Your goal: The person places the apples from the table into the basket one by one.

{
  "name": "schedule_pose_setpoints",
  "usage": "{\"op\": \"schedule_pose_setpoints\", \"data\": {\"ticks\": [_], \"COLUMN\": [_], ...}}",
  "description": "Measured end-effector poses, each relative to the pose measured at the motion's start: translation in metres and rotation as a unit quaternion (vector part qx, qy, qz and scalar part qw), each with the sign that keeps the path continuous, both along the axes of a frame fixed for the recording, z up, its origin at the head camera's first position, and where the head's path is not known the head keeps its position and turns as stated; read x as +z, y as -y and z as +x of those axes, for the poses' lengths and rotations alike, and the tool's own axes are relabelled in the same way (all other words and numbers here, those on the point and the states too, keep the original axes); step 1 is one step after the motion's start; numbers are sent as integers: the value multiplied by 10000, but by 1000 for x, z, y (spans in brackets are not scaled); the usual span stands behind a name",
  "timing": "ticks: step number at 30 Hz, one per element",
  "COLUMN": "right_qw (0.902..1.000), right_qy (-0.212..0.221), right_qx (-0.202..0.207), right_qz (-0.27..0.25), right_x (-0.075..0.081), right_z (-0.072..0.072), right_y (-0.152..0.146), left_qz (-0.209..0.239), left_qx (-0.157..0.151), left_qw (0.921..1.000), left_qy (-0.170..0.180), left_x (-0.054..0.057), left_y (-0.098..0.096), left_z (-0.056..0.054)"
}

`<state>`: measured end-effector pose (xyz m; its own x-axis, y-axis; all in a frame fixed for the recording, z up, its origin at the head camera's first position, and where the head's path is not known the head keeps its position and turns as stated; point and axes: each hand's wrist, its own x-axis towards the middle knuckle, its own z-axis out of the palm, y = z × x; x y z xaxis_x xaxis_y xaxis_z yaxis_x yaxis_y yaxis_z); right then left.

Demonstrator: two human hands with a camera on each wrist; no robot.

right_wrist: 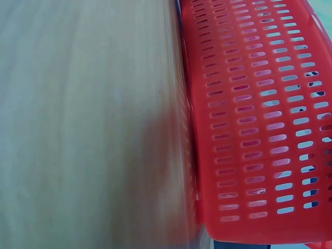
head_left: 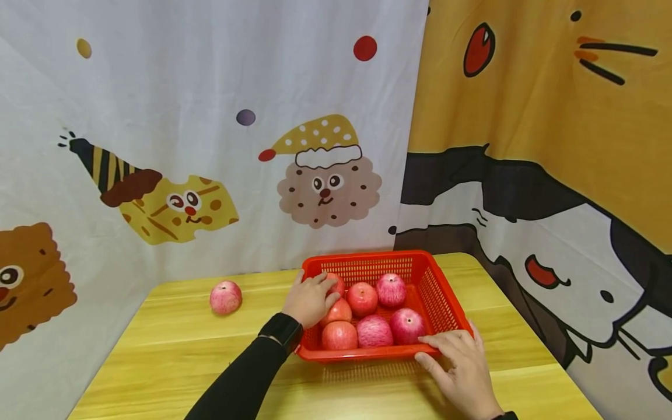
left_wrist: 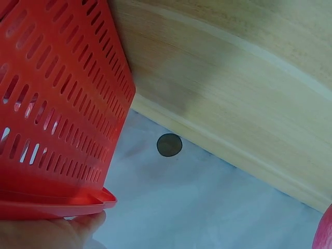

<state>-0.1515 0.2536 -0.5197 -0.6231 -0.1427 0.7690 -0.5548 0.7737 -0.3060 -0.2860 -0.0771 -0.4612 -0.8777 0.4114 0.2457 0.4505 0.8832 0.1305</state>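
A red plastic basket point(head_left: 404, 352) with slotted walls stands on the table, holding several red apples point(head_left: 362, 299). Reaching over its left side, my left hand point(head_left: 307, 300) has its thumb and fingers around an apple point(head_left: 335, 279) in the back left corner, which they partly cover. The left wrist view shows part of that hand point(left_wrist: 46, 233) at the basket's rim point(left_wrist: 57, 209). At the front right corner, my right hand point(head_left: 459, 364) grips the rim, thumb outside and fingers over the edge. In the right wrist view only the slotted wall point(right_wrist: 259, 119) shows, without the hand.
A single apple point(head_left: 226, 297) lies on the wooden table point(head_left: 173, 344), left of the basket. Behind the table hangs a white curtain point(head_left: 199, 76) with cartoon prints; a yellow printed curtain point(head_left: 525, 111) hangs at the right.
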Motion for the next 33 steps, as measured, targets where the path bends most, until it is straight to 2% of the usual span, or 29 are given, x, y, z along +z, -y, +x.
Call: {"op": "schedule_pose_setpoints", "data": {"ticks": [33], "right_qw": [10000], "right_qy": [31], "right_qx": [-20], "right_qz": [41], "right_x": [-1], "right_z": [-1], "right_y": [-1], "left_qz": [78], "left_qx": [107], "left_qw": [9999], "left_qy": [71], "left_x": [4], "left_y": [-1], "left_z": [2]}}
